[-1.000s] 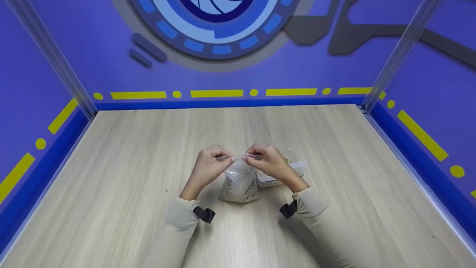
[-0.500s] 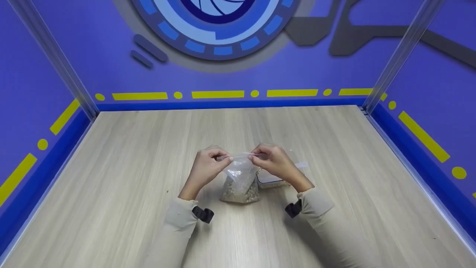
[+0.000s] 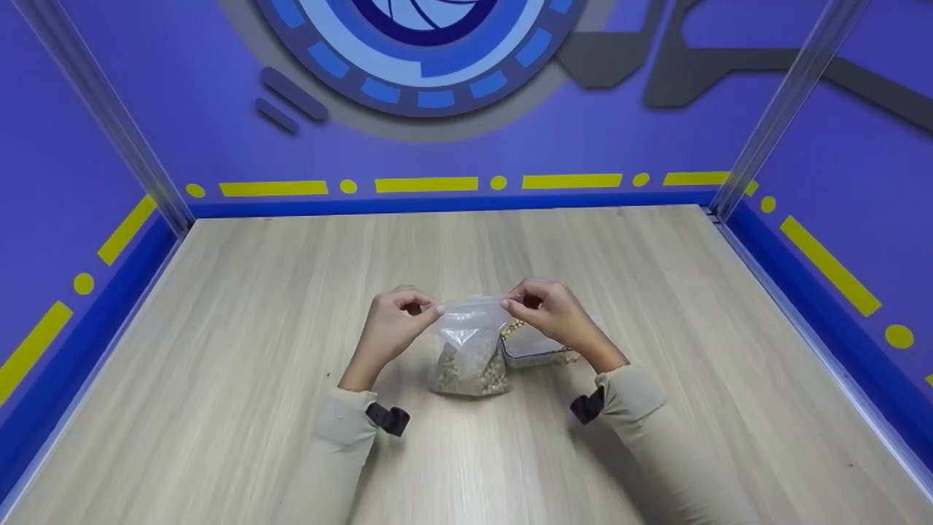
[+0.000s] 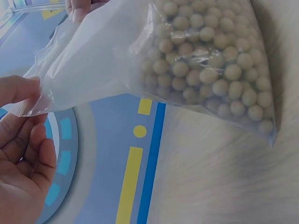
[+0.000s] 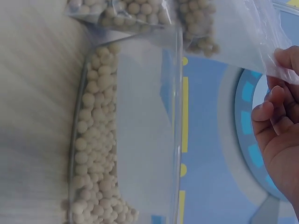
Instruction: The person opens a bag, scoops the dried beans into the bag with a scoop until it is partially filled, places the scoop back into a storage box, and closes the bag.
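A clear zip-lock bag (image 3: pixel 470 375) of small round beige balls stands upright on the table, filled at the bottom and flat at the top. My left hand (image 3: pixel 393 324) pinches the left corner of its top edge between thumb and forefinger. At the opposite corner, my right hand (image 3: pixel 552 315) pinches the same edge, so the top is stretched between them. In the left wrist view, the left hand (image 4: pixel 25 158) has its other fingers curled below the plastic. A clear box (image 5: pixel 179 116) with more of these balls (image 5: pixel 96 130) stands beside the bag, partly behind the right hand.
The wood-grain table (image 3: pixel 255 306) is bounded by blue-purple panels (image 3: pixel 437 157) at the back and both sides. A pale flat surface (image 5: pixel 142 116) shows within the box. Black wrist cameras (image 3: pixel 388 419) sit below both hands.
My hands have moved apart along the bag's top edge, left hand to the left and right hand to the right, both still pinching. More of the bag's top and of the box shows.
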{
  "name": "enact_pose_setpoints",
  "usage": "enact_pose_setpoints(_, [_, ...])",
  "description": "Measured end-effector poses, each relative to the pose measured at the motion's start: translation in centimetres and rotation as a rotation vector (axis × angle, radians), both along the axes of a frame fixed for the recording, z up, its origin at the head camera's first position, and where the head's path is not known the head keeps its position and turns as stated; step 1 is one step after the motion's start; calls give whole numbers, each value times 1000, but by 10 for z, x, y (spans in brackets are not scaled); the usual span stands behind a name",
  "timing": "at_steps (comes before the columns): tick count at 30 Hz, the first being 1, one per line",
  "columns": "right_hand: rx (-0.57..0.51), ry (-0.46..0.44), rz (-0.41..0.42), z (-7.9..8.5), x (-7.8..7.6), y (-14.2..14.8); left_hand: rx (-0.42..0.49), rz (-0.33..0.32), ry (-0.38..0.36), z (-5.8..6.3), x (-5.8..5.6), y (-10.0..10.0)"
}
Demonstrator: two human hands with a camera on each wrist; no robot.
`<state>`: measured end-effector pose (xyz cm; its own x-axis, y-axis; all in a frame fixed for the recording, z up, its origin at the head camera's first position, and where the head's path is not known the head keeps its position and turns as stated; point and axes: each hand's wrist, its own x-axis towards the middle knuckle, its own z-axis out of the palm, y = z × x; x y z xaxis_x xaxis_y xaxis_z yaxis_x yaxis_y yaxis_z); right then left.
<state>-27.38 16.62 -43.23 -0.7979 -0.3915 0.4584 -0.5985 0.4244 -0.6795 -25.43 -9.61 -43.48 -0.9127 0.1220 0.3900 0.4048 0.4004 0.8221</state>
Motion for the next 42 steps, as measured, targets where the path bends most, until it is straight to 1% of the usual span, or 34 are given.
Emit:
enact_pose_setpoints(7, [-4,40,24,-3,-3,7,4,25,-3,-1,0,-5])
enact_pose_setpoints(12, [14,19,-11,-3,-2,10,5,29,-34,-2,-1,-9])
enact_pose_setpoints(16, [6,8,-32,-3,0,7,-4,58,-41,-3,-3,-11])
enact_pose_setpoints(20, [-33,18,-32,5,8,1,-13,86,-47,-3,-3,-11])
enact_pose_setpoints(24, [-73,36,-41,16,20,-5,1,90,-71,-6,-5,-11])
enact_pose_setpoints(28, [-79,63,-62,18,24,-6,34,90,-81,-9,-8,-11])
enact_pose_setpoints(31, [-91,17,-74,16,24,-4,55,81,-73,-12,-11,-12])
enact_pose_setpoints(34, [-113,-71,-71,16,23,-2,62,84,-75,-14,-13,-12])
enact_pose_setpoints(36, [-117,-124,-62,16,24,0,67,99,-85,-15,-14,-12])
enact_pose_setpoints(38, [-110,-156,-56,17,24,2,66,122,-93,-16,-16,-12])
enact_pose_setpoints(42, [-89,-191,-61,16,25,7,65,167,-107,-17,-18,-12])
